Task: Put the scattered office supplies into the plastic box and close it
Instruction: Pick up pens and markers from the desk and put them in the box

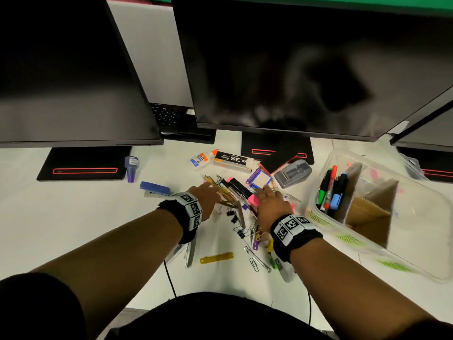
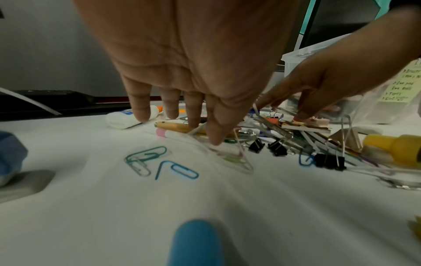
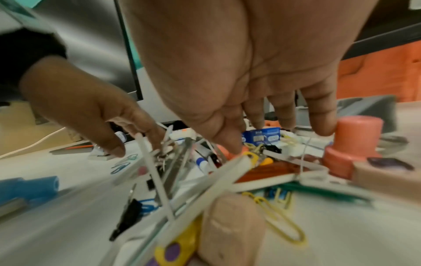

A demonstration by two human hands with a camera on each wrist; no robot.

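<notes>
A loose pile of pens, pencils and clips [image 1: 239, 202] lies mid-desk. My left hand [image 1: 207, 193] reaches onto its left side with straight fingers [image 2: 212, 136] touching a pencil and a pink-ended pen. On the pile's right side, my right hand [image 1: 268, 201] presses spread, straight fingers [image 3: 234, 145] among the pens, holding nothing. The clear plastic box [image 1: 421, 229] stands open to the right, with cardboard dividers and several markers [image 1: 331, 190] in its left compartment. No lid is visible.
Behind the pile lie a glue bottle [image 1: 202, 158], a staples box [image 1: 232, 160] and a grey tape dispenser [image 1: 293, 173]. A blue stapler [image 1: 155, 188] and purple bottle [image 1: 131, 168] sit left. Paper clips [image 2: 145, 160] and binder clips [image 2: 275, 146] are scattered. Monitors [image 1: 294, 69] overhang the desk's back.
</notes>
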